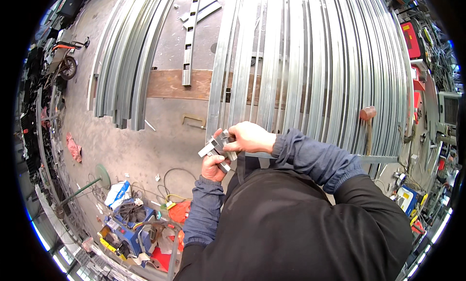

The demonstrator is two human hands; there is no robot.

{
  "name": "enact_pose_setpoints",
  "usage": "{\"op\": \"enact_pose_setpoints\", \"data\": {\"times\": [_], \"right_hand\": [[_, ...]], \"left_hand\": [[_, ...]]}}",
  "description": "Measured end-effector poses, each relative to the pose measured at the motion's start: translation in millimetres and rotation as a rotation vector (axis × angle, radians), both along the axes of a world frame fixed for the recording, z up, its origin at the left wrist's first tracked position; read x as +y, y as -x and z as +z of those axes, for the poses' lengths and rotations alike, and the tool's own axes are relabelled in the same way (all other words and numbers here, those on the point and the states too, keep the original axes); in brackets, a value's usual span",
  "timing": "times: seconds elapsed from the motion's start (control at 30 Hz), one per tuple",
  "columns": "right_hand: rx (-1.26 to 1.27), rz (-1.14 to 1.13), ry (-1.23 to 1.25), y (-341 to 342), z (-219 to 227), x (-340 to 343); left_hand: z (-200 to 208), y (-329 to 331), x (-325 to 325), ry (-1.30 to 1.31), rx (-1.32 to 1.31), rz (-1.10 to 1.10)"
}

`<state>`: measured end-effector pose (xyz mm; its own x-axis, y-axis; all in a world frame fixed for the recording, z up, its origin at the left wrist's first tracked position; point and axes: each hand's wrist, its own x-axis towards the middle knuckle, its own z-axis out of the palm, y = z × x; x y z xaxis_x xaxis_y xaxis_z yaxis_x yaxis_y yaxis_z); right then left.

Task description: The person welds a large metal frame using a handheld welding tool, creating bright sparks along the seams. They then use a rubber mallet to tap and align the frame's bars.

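- Concrete floor (121, 150): surrounds the area below and left of the fingers (238, 131); a blue wheeled-type machine (128, 235) stands behind-left.
- Metal profiles (293, 87): parallel rows, ahead and right of the fingers; laying-out appears largely complete.
- Profile bundle (128, 62): ahead-left, apart from the rows.
- Mallet (367, 113): lies on the rows, right of the fingers, unheld.
- Short metal sections (213, 146): gripped between left-hand (212, 170) and right-hand (251, 138) fingers; not set down, so handling appears unfinished.
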<state>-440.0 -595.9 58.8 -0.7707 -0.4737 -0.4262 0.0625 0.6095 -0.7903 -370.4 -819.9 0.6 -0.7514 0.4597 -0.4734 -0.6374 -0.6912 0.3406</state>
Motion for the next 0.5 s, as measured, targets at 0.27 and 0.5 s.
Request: {"op": "enact_pose_setpoints", "data": {"times": [0.27,0.5], "right_hand": [[-0.067,-0.341,0.065,27,-26,2],[0.323,-0.227,-0.334,103,-138,15]], "left_hand": [[6,-7,0,-0.046,-0.02,0.022],[9,-17,-24,-0.028,-0.04,0.038]]}}
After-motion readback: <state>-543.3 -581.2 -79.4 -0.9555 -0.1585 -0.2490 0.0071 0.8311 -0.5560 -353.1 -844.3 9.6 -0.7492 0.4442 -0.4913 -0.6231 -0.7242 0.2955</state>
